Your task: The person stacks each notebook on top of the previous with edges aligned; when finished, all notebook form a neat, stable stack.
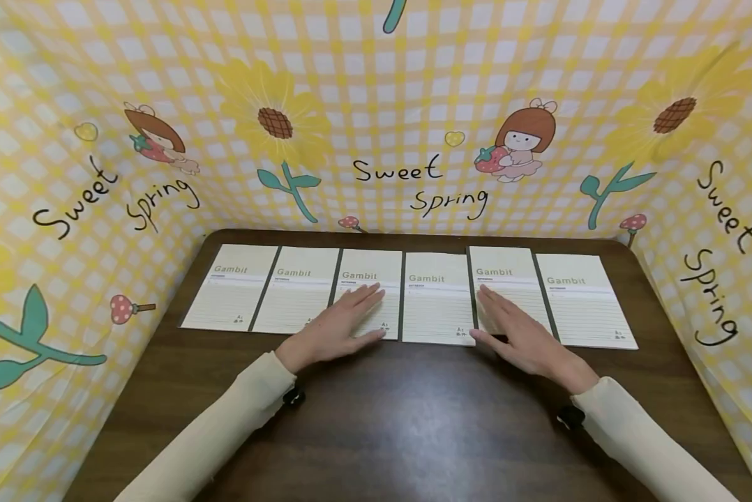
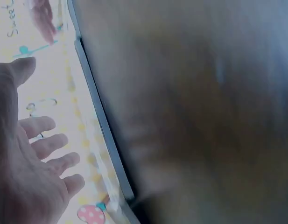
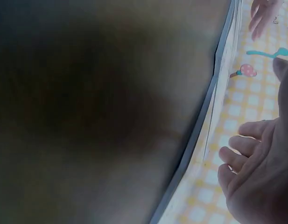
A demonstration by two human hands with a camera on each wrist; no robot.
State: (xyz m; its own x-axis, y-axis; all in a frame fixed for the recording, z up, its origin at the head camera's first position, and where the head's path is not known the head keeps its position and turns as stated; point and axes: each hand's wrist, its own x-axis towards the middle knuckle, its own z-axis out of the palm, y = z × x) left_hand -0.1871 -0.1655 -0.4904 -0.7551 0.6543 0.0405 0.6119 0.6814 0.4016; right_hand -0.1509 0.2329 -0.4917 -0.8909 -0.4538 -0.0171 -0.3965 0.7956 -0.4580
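Several cream notebooks marked "Gambit" lie in a side-by-side row on the brown table. In the head view my left hand has its fingers extended and thumb apart, overlapping the lower part of one notebook left of centre. My right hand, also with fingers extended, overlaps another notebook right of centre. Between the hands a notebook shows its whole cover. Both wrist views show palms with nothing in them: the left palm and the right palm.
Toward the left end lie two more notebooks, the outermost at the table's back left. One notebook ends the row at the right. A yellow checked cloth printed with flowers and "Sweet Spring" rises behind and along both sides.
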